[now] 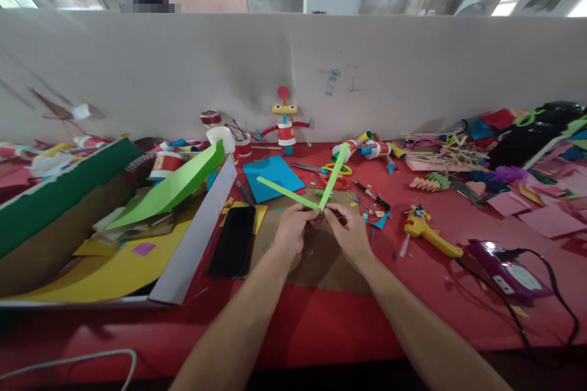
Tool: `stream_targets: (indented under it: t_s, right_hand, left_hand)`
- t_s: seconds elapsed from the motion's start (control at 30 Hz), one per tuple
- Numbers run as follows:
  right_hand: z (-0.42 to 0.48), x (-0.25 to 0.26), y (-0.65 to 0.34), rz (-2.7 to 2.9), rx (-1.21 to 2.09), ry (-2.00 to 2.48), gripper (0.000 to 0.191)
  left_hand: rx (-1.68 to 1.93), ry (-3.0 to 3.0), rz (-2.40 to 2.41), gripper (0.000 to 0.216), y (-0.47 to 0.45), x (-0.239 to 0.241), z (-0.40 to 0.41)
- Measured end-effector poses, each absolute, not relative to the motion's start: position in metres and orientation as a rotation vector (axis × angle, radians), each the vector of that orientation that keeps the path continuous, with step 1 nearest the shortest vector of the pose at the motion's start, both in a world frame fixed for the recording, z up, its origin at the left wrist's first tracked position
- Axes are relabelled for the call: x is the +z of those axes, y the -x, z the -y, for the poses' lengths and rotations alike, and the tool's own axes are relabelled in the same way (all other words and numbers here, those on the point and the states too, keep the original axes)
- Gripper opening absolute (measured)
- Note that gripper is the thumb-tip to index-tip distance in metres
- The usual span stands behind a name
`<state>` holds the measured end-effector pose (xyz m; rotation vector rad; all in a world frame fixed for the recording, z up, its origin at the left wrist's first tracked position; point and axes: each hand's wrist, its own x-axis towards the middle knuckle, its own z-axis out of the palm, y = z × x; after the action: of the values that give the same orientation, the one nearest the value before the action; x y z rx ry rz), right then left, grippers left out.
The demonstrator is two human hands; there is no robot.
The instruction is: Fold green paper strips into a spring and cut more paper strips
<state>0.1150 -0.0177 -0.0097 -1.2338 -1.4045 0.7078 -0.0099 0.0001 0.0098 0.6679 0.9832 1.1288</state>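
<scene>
Red craft table (321, 330), cluttered. Your left hand (290, 231) and right hand (349, 233) each pinch the green paper strips (284, 192) at their joint, dead centre; free ends run to 10 and 1 o'clock. Likely best: keep the overlap square, press each crease flat.

Paper strips (293, 194): bright green. Bench (321, 324): red cover. Phone (233, 241): black. Card sheet (273, 177): blue. Glue gun (428, 235): yellow. Paper figure (285, 125): red, white, yellow, striped arms.
</scene>
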Motion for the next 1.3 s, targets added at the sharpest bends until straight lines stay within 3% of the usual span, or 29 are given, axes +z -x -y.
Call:
stream_targets:
  t_s: [0.57,0.93,1.3]
  right_hand:
    - [0.009,-0.027,-0.118,1.339,0.973,1.182,0.024]
    - [0.008,-0.019,-0.117,1.193,1.140,1.151,0.035]
    - [0.010,-0.012,-0.114,1.159,1.122,1.115,0.018]
  left_hand:
    - [1.243,-1.460,-1.240,0.008,0.017,0.004,-0.003]
    - [1.208,-0.760,-1.086,0.010,0.019,0.004,-0.010]
    - [1.134,-0.988,-1.018,0.012,0.012,0.017,0.000]
